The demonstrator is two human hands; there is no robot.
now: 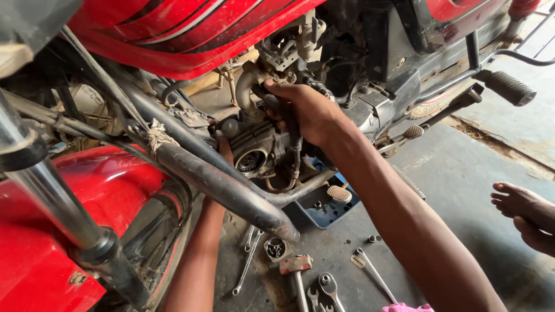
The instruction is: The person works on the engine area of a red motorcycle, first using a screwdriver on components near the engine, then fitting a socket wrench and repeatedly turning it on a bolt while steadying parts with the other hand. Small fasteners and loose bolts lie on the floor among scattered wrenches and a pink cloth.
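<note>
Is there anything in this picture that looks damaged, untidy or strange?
Yes. A frayed, whitish rag or string is knotted around the motorcycle's black frame tube, like a makeshift tie. Wrenches and a hammer lie scattered on the concrete floor beneath the engine, where the right hand works.

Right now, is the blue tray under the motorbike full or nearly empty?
Nearly empty. The blue tray shows mostly bare bottom, with just a few small bolts in it. The motorbike's foot pedal hides part of it.
</note>
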